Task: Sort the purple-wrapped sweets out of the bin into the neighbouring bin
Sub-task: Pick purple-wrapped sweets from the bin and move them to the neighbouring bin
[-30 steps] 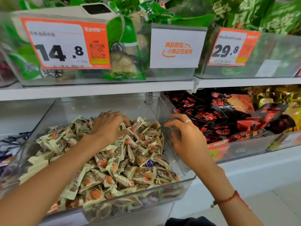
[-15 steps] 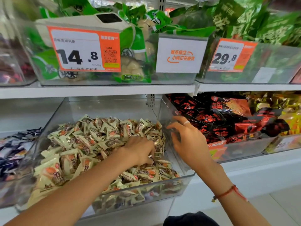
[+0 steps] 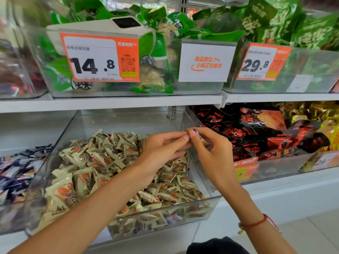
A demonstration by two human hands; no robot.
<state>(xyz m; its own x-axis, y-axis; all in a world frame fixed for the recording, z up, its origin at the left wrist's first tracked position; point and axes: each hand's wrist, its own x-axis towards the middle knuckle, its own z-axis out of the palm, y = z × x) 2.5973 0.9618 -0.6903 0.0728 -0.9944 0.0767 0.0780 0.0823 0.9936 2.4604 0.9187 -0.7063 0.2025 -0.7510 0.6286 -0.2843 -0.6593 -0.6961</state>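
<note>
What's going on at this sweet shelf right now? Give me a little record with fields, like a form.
place: shop shelf with clear bins
middle bin: heaped with cream-wrapped sweets
bin to the left: holds purple-wrapped sweets
bin to the right: black and red packets
left hand: fingertips meet the right hand's, on a sweet
right hand: pinches a small purple-wrapped sweet above the middle bin's right wall
right wrist: red string bracelet
price tags above: 14.8 and 29.8
</note>
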